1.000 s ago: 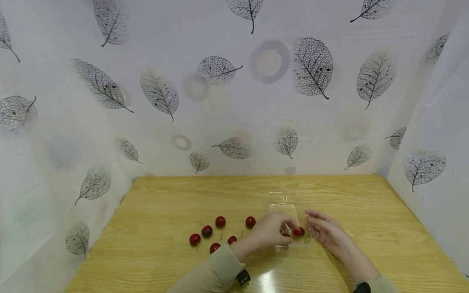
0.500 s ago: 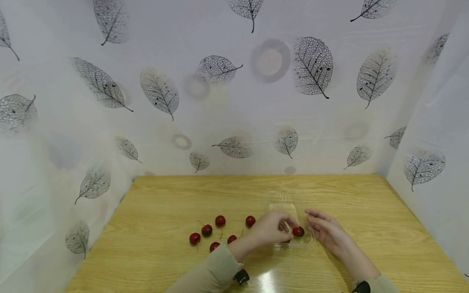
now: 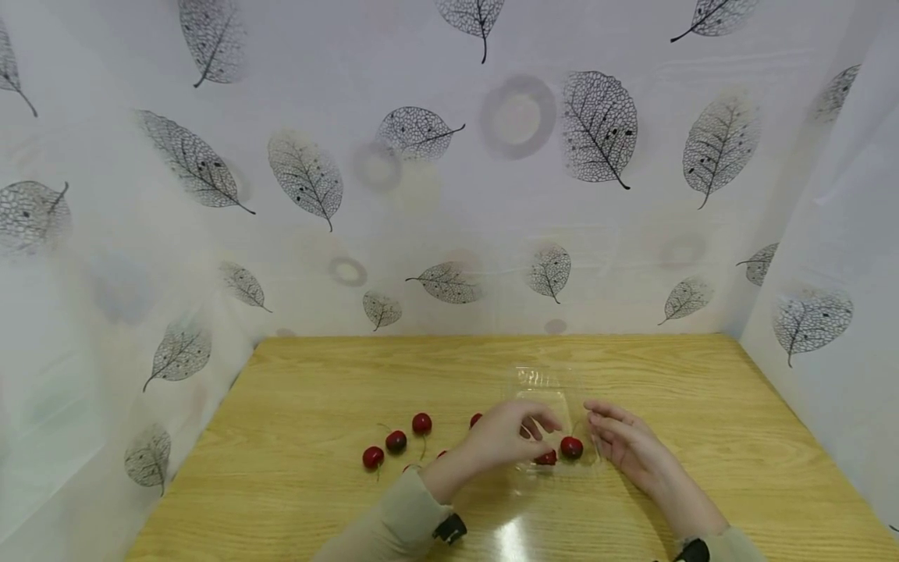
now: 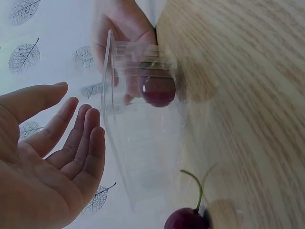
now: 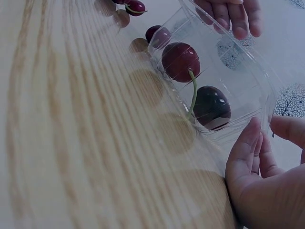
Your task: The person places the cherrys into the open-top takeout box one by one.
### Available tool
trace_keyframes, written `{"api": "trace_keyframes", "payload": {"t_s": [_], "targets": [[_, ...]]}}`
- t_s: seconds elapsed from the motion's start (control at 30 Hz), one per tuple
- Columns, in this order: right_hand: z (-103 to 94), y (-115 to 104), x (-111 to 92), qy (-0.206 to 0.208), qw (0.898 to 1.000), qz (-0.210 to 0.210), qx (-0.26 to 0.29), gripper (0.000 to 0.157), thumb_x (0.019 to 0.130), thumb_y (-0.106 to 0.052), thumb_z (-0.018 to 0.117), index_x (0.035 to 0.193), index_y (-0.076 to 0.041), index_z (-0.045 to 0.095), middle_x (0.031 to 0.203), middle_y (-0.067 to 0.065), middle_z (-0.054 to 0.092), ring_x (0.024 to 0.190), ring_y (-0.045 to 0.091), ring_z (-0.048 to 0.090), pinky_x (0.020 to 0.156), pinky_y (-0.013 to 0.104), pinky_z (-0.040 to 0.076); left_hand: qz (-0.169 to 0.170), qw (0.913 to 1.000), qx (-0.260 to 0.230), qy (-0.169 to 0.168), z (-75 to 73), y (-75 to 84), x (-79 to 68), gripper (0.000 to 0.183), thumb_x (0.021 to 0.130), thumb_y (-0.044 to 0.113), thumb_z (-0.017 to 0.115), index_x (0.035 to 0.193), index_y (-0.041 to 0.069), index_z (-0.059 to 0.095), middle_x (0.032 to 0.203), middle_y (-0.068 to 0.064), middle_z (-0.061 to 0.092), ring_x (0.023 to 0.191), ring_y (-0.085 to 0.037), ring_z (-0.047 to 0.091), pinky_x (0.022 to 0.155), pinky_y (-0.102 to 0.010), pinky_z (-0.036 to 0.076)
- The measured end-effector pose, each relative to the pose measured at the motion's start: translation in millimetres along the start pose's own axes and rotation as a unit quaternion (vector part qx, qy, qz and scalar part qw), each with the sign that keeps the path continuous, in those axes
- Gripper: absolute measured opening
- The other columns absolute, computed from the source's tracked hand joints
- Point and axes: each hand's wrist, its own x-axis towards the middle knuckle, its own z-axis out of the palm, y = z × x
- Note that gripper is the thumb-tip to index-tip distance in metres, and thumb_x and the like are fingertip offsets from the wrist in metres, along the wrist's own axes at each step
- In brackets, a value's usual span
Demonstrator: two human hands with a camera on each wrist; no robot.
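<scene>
A clear plastic box [image 3: 542, 400] stands on the table with two dark red cherries inside, one cherry [image 3: 571, 447] near its right wall and another cherry [image 3: 545, 458] partly beneath the left hand's fingers. My left hand [image 3: 502, 437] hovers over the box's left side, fingers loosely spread and holding nothing; in the left wrist view the palm [image 4: 52, 186] is bare. Against the right side of the box rests my right hand [image 3: 632, 453], its fingers fairly straight. The right wrist view shows the right fingers [image 5: 245, 148] touching the box's corner.
Several loose cherries with stems, among them one cherry [image 3: 396, 441] and another cherry [image 3: 421, 423], lie left of the box on the wooden table [image 3: 295, 398]. The left forearm partly covers some of them. Leaf-patterned sheeting [image 3: 449, 195] encloses the table's back and sides.
My left hand has let go of the cherry in the box and drawn back to the left, uncovering a second cherry there. The released cherry has turned slightly. My right hand stays put.
</scene>
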Motion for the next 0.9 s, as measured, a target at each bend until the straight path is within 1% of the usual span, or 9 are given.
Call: {"api": "trace_keyframes", "payload": {"t_s": [0.1, 0.27, 0.4, 0.5, 0.67, 0.9], "targets": [[-0.1, 0, 0, -0.005, 1.0, 0.0, 0.007, 0.034, 0.113, -0.008, 0.047, 0.116, -0.028, 0.075, 0.109, -0.016, 0.071, 0.098, -0.002, 0.066, 0.089, 0.016, 0.057, -0.003, 0.9999, 0.006, 0.008, -4.3, -0.4, -3.2, 0.026, 0.091, 0.003, 0.081, 0.117, 0.007, 0.076, 0.118, -0.01, 0.078, 0.087, 0.001, 0.065, 0.078, -0.013, 0.055], [-0.3, 0, 0, -0.009, 1.0, -0.002, 0.011, 0.035, 0.112, -0.007, 0.047, 0.117, -0.027, 0.075, 0.109, -0.015, 0.071, 0.099, -0.001, 0.067, 0.089, 0.016, 0.057, -0.004, 0.9998, 0.0, 0.02, -12.6, -1.9, -8.7, 0.028, 0.09, 0.002, 0.081, 0.117, 0.006, 0.076, 0.117, -0.014, 0.077, 0.087, 0.001, 0.064, 0.081, -0.013, 0.054], [-0.1, 0, 0, -0.016, 1.0, -0.004, 0.016, 0.035, 0.112, -0.006, 0.047, 0.118, -0.027, 0.074, 0.108, -0.014, 0.072, 0.1, 0.0, 0.067, 0.089, 0.016, 0.057, -0.006, 0.9997, -0.003, 0.022, -19.9, -2.4, -13.5, 0.027, 0.092, 0.002, 0.08, 0.118, 0.006, 0.076, 0.118, -0.014, 0.077, 0.087, 0.001, 0.063, 0.084, -0.013, 0.053], [0.1, 0, 0, -0.022, 1.0, -0.006, 0.02, 0.035, 0.113, -0.006, 0.046, 0.119, -0.027, 0.074, 0.108, -0.013, 0.072, 0.1, 0.0, 0.068, 0.089, 0.016, 0.058, -0.003, 0.9997, 0.005, 0.023, -25.7, -2.5, -17.9, 0.026, 0.092, 0.003, 0.079, 0.117, 0.006, 0.075, 0.117, -0.014, 0.077, 0.088, 0.001, 0.064, 0.085, -0.013, 0.053], [0.1, 0, 0, -0.027, 0.999, -0.007, 0.022, 0.035, 0.113, -0.006, 0.045, 0.119, -0.026, 0.073, 0.108, -0.013, 0.072, 0.1, 0.0, 0.068, 0.089, 0.016, 0.058, -0.006, 0.9995, 0.014, 0.026, -36.3, -4.5, -24.5, 0.024, 0.093, 0.005, 0.079, 0.117, 0.008, 0.075, 0.118, -0.013, 0.077, 0.09, -0.002, 0.066, 0.084, -0.014, 0.053], [-0.9, 1, 0, -0.028, 0.999, -0.009, 0.02, 0.036, 0.113, -0.006, 0.045, 0.119, -0.027, 0.073, 0.108, -0.013, 0.072, 0.1, 0.0, 0.068, 0.089, 0.016, 0.058, -0.008, 0.9994, 0.012, 0.033, -50.1, -10.5, -33.3, 0.022, 0.096, 0.005, 0.077, 0.117, 0.009, 0.075, 0.118, -0.014, 0.076, 0.091, -0.009, 0.068, 0.081, -0.016, 0.056]]}}
